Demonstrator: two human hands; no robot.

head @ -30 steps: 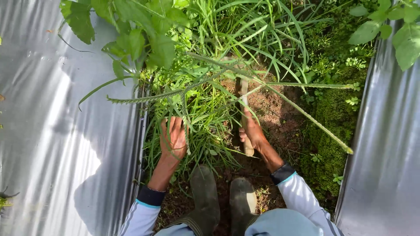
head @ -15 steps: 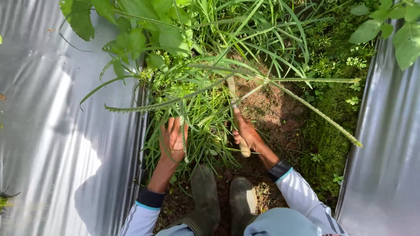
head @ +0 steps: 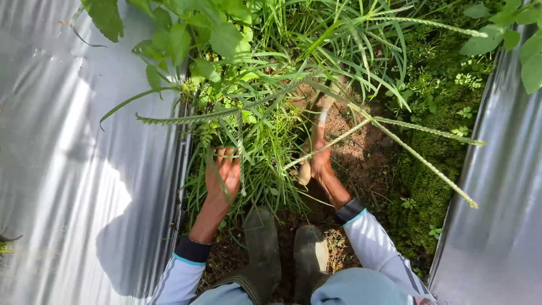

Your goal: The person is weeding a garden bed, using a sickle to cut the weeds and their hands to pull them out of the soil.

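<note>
While left hand stays spread on grass, right hand's grip keeps clutching tool handle, lifted higher

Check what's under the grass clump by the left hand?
Brown soil shows beside the grass clump; the left hand rests on its blades. Roots and ground beneath are covered.

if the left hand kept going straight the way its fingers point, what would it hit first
The left hand points up the picture into the grass clump; it would likely meet more of those blades first, though depth is unclear.
</note>
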